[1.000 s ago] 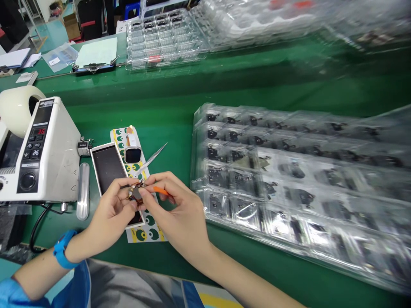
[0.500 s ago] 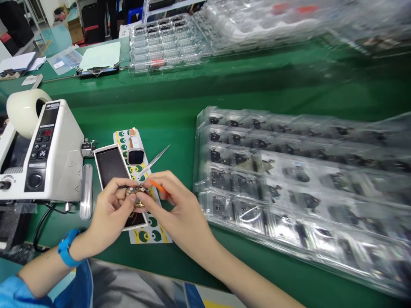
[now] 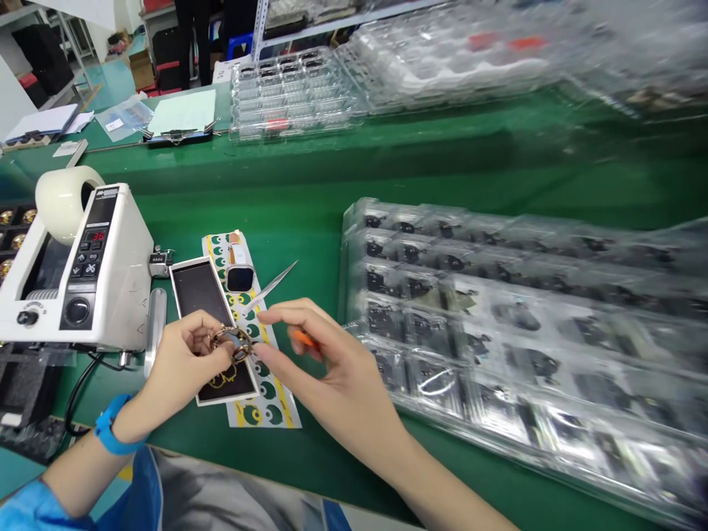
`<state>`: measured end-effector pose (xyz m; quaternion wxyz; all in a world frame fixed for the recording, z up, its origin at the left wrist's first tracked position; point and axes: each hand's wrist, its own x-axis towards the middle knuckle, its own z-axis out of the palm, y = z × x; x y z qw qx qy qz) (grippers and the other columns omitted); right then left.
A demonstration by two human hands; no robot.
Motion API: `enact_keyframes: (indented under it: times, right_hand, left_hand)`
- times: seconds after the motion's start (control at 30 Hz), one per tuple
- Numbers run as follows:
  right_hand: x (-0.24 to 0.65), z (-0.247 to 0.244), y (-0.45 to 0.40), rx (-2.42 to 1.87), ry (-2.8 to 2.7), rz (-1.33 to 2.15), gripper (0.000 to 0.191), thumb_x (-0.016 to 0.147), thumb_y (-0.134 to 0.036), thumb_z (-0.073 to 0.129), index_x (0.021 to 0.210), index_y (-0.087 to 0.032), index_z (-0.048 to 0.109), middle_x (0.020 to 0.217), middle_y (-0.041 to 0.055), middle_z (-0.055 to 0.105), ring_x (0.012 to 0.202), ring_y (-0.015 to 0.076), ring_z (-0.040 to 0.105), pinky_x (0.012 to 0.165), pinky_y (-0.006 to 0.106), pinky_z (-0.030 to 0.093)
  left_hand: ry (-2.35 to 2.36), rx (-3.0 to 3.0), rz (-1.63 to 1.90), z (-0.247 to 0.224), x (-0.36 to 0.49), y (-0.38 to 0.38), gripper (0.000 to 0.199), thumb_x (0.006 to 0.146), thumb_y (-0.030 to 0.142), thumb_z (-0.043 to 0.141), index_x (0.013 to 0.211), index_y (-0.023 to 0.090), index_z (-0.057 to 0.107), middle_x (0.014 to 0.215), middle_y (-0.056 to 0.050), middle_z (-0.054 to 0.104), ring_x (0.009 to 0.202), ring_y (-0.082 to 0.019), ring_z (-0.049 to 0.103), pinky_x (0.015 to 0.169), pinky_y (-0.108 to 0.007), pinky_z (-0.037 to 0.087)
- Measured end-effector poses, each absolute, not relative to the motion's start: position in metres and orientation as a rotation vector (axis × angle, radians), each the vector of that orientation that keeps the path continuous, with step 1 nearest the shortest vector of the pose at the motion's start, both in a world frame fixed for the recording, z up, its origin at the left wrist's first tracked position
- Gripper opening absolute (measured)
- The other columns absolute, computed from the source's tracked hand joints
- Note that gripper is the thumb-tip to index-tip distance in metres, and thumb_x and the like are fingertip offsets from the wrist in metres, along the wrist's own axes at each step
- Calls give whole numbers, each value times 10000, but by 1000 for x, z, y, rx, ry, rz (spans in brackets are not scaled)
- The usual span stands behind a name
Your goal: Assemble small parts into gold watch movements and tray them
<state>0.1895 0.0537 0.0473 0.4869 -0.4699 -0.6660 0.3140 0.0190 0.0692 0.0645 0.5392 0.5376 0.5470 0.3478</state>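
A small round metal frame [image 3: 235,344] is pinched in my left hand [image 3: 191,358], above a white-rimmed black tray [image 3: 193,284]. Close to the frame's right side is my right hand [image 3: 337,369], thumb and index finger spread, with an orange tool [image 3: 305,338] held by its other fingers. A gold-coloured piece [image 3: 223,379] shows in the tray below the frame. Under the tray lies a sticker sheet [image 3: 271,409] with green and yellow shapes. On that sheet rest a square dark-faced part [image 3: 240,278] and pointed metal tweezers [image 3: 273,282].
A white tape dispenser [image 3: 119,273] stands at the left, with a clear strip [image 3: 155,324] beside it. Stacked clear plastic trays [image 3: 431,398] of dark parts cover the right side. More trays [image 3: 293,96] and a clipboard [image 3: 182,112] are on the back ledge.
My right thumb and index finger have spread and moved off the frame. The frame is now tilted in my left hand. The whole view has shifted slightly.
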Motion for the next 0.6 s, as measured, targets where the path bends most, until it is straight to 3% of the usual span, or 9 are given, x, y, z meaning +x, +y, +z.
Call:
enact_keyframes:
  times: [0.13, 0.27, 0.4, 0.6]
  right_hand:
    - [184, 43, 54, -1174, -1593, 909, 38, 850, -219, 609, 839, -217, 645, 732, -22, 582, 576, 110, 451, 520, 234, 354]
    - [179, 41, 55, -1252, -1524, 1054, 152, 838, -238, 571, 696, -200, 608, 612, -42, 505, 539, 100, 410, 498, 227, 325]
    - [178, 43, 56, -1282, -1484, 1112, 171, 815, -255, 556, 661, -193, 596, 563, -53, 439, 502, 92, 354, 469, 224, 292]
    - [178, 42, 55, -1286, -1510, 1125, 185, 824, -266, 527, 675, -187, 601, 581, -40, 476, 508, 93, 380, 470, 218, 312]
  left_hand:
    - [1216, 1078, 779, 65, 21, 67, 198, 660, 257, 727, 732, 153, 574, 545, 37, 578, 465, -81, 498, 456, -188, 385]
    - [1195, 1027, 758, 65, 23, 66, 250, 676, 307, 768, 772, 131, 619, 515, 24, 611, 458, -82, 537, 458, -174, 431]
    - [1178, 1008, 748, 65, 23, 66, 288, 704, 375, 766, 770, 134, 625, 507, 18, 630, 444, -77, 544, 461, -168, 458]
    - [1170, 1062, 747, 60, 23, 63, 251, 752, 357, 734, 751, 149, 592, 517, 22, 621, 467, -85, 567, 482, -175, 472]
